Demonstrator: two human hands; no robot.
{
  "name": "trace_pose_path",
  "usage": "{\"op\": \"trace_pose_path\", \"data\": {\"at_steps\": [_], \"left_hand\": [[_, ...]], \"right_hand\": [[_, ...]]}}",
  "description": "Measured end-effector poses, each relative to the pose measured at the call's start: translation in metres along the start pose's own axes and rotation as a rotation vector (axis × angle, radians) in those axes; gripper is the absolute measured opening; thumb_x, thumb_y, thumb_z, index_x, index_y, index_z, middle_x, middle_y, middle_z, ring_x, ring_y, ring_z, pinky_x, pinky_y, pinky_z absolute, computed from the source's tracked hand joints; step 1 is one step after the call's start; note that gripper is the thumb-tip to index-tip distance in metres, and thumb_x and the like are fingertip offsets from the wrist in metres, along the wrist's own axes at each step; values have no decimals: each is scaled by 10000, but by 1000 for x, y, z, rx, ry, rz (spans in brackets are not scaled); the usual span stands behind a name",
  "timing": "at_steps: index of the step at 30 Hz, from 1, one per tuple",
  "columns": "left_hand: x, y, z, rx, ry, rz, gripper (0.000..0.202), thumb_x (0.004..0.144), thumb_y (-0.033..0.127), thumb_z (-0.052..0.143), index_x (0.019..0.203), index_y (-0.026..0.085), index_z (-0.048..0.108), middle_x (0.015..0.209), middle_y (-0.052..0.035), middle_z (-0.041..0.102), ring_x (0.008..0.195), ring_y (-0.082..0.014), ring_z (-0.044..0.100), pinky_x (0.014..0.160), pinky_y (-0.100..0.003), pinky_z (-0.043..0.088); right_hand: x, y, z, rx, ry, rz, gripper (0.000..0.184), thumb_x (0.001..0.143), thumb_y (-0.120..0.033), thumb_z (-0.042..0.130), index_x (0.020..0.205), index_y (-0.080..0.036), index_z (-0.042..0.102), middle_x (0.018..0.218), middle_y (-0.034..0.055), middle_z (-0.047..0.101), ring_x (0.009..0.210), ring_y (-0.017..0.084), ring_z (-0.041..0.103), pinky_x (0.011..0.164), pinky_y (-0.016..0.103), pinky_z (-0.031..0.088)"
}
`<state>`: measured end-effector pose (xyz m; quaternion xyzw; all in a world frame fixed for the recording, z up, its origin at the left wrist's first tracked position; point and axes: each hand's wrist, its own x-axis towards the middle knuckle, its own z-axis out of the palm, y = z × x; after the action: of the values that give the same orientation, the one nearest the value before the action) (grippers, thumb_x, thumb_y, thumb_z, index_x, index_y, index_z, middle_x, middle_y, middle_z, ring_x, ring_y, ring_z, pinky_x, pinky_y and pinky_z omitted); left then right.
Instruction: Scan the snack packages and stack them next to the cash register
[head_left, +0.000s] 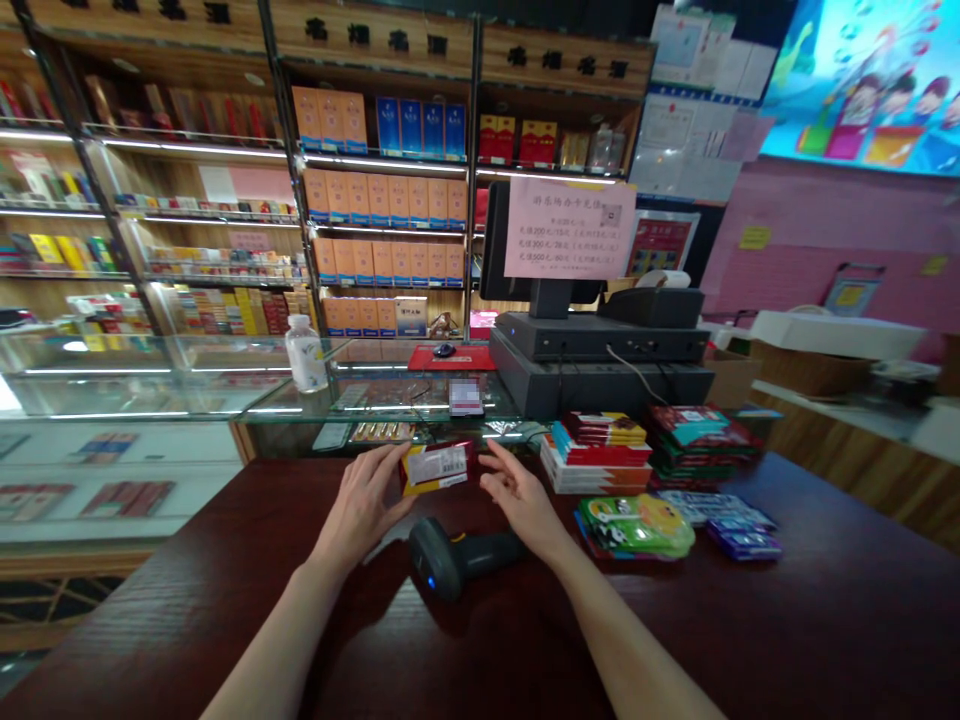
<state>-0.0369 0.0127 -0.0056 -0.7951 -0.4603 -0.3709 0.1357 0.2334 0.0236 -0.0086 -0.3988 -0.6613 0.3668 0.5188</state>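
My left hand (365, 502) grips the left end of a small flat red-and-yellow packet (437, 468), thumb below and fingers above. The packet's pale panel with a barcode faces me, raised over the dark wooden counter. Just off its right end is my right hand (523, 503), fingers apart and slightly curled, with nothing visible in it. Below the packet a black handheld barcode scanner (442, 562) lies on the counter, its blue light lit and its handle pointing right toward my right wrist.
Right of my hands are a stack of boxed bars (596, 470), green snack packs (637, 527), purple packets (742, 538) and a dark red-and-green pile (701, 440). Behind stand a cash register (600, 345) with a pink notice (570, 228), a glass display case (382, 400) and a white bottle (306, 357).
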Motion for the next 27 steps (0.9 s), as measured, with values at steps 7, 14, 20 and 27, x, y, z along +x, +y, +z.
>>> {"op": "trace_pose_path", "data": {"at_steps": [7, 14, 20, 27], "left_hand": [[-9, -17, -3, 57, 55, -45, 661, 865, 340, 652, 1471, 280, 395, 1314, -102, 585, 1215, -284, 566, 1034, -452, 464], [-15, -32, -2, 110, 73, -95, 621, 901, 371, 613, 1470, 254, 391, 1325, -124, 570, 1212, -297, 548, 1050, -476, 434], [-17, -38, -4, 163, 145, -130, 618, 906, 390, 598, 1469, 239, 395, 1318, -141, 569, 1194, -309, 547, 1045, -479, 427], [-19, -43, -3, 202, 181, -145, 628, 907, 385, 593, 1478, 245, 371, 1297, -146, 574, 1159, -313, 559, 1019, -482, 439]], "right_hand": [[-15, -23, -22, -296, -427, -92, 781, 690, -310, 839, 1415, -340, 550, 1275, 51, 700, 1157, 276, 628, 1011, 442, 465], [-22, -19, -10, -500, -557, -163, 973, 588, -246, 880, 1466, -378, 481, 1263, 45, 696, 1128, 296, 642, 994, 422, 459], [-25, -12, -3, -534, -599, -163, 975, 620, -191, 831, 1493, -372, 437, 1374, 53, 624, 1227, 322, 600, 1054, 464, 432], [-22, -19, -4, -405, -494, -233, 874, 699, -124, 732, 1485, -376, 444, 1323, 23, 648, 1166, 254, 642, 1000, 380, 499]]}}
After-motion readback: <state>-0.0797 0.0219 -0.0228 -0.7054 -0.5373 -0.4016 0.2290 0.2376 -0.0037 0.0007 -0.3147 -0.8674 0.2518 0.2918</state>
